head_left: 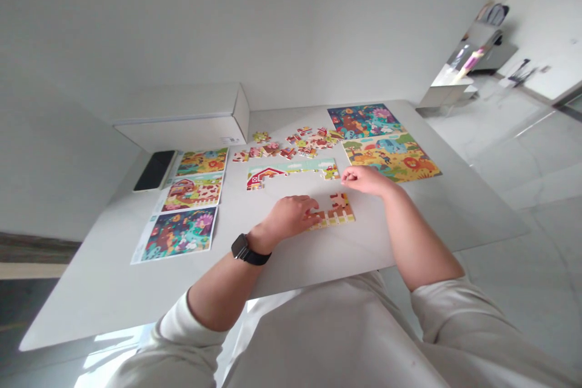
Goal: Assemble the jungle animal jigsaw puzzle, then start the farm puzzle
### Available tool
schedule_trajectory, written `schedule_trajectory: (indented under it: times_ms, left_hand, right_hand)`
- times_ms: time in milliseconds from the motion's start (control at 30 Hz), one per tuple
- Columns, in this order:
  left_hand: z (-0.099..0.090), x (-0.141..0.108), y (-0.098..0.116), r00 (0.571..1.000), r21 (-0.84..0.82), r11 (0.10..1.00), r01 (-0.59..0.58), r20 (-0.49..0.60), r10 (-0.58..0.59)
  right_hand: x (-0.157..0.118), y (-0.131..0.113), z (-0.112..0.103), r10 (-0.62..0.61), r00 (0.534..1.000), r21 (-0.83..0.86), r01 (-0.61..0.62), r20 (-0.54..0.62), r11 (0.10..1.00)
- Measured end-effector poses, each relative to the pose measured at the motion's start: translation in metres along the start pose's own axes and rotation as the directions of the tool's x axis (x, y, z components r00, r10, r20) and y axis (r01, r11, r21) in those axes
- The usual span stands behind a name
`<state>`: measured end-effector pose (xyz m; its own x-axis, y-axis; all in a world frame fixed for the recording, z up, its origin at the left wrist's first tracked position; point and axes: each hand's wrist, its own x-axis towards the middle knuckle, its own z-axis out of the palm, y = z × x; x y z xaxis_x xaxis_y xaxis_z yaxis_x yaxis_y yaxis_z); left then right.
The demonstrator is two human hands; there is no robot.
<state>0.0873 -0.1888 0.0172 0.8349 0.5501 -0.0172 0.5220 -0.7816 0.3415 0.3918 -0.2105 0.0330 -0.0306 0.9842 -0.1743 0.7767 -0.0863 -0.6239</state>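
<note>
My left hand (pixel 293 216), with a black watch on its wrist, rests over the left end of a joined fence strip of jigsaw pieces (pixel 339 216). Its fingers are bent but apart and cover part of those pieces. Just beyond lies another joined strip (pixel 293 167) with a red barn and green hills, separated from the fence strip by bare tabletop. At that strip's right end hovers my right hand (pixel 364 180), fingers curled in, no piece visible in them. Loose jigsaw pieces (pixel 313 142) lie in a heap behind the barn strip.
Printed picture sheets (pixel 193 191) and a dark phone (pixel 156 170) lie at left. A white box (pixel 182 124) stands against the wall. Two finished-looking animal pictures, a night scene (pixel 364 120) and a lion scene (pixel 393 156), lie at right on the white table (pixel 454 218).
</note>
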Motion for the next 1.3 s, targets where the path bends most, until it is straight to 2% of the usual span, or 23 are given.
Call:
schedule_trajectory:
  times_ms: [133, 233, 500, 567, 633, 733, 800, 933, 1000, 1100, 1167, 1300]
  left_hand:
    - [0.005, 0.003, 0.006, 0.999, -0.016, 0.999, 0.032, 0.008, -0.032]
    - [0.005, 0.004, 0.006, 1.0, -0.038, 0.999, 0.022, 0.02, -0.022]
    - [0.006, 0.004, 0.0, 1.0, -0.109, 0.994, 0.008, 0.028, -0.005]
    - [0.008, 0.004, -0.002, 1.0, -0.105, 0.994, 0.011, 0.007, -0.01]
    - [0.009, 0.003, -0.005, 0.999, -0.105, 0.994, 0.028, -0.039, -0.032]
    - [0.004, 0.003, -0.014, 0.987, -0.144, 0.986, 0.081, -0.129, -0.1]
    - [-0.001, 0.002, -0.023, 0.971, -0.177, 0.977, 0.117, -0.185, -0.15]
    - [-0.01, -0.003, -0.046, 0.915, -0.144, 0.968, 0.207, -0.322, -0.244]
    - [-0.013, -0.006, -0.056, 0.874, -0.079, 0.95, 0.303, -0.374, -0.31]
    - [-0.012, -0.009, -0.065, 0.819, -0.011, 0.892, 0.452, -0.393, -0.419]
    - [-0.009, -0.01, -0.068, 0.81, 0.001, 0.871, 0.491, -0.369, -0.456]
    - [-0.003, -0.009, -0.07, 0.827, 0.001, 0.872, 0.489, -0.317, -0.464]
  right_hand:
    - [0.001, 0.004, 0.005, 0.032, 0.996, -0.109, -0.023, 0.084, 0.994]
    - [0.002, 0.004, 0.009, 0.028, 0.994, -0.182, -0.009, 0.104, 0.983]
    - [0.003, 0.006, 0.012, 0.004, 0.991, -0.163, 0.018, 0.136, 0.986]
    - [0.003, 0.009, 0.011, -0.009, 0.995, -0.15, 0.024, 0.098, 0.988]
    - [0.004, 0.011, 0.011, -0.025, 0.999, -0.126, 0.021, -0.029, 0.992]
    - [0.008, 0.014, 0.013, -0.022, 0.961, -0.067, 0.004, -0.275, 0.998]
    - [0.011, 0.015, 0.016, -0.024, 0.934, -0.044, 0.008, -0.355, 0.999]
    - [0.018, 0.016, 0.03, -0.139, 0.923, -0.112, 0.105, -0.359, 0.988]
    - [0.02, 0.018, 0.037, -0.209, 0.917, -0.175, 0.157, -0.339, 0.972]
    - [0.022, 0.021, 0.045, -0.266, 0.912, -0.25, 0.191, -0.312, 0.949]
    - [0.023, 0.024, 0.048, -0.288, 0.908, -0.282, 0.203, -0.305, 0.938]
    - [0.024, 0.029, 0.05, -0.312, 0.897, -0.315, 0.212, -0.311, 0.925]
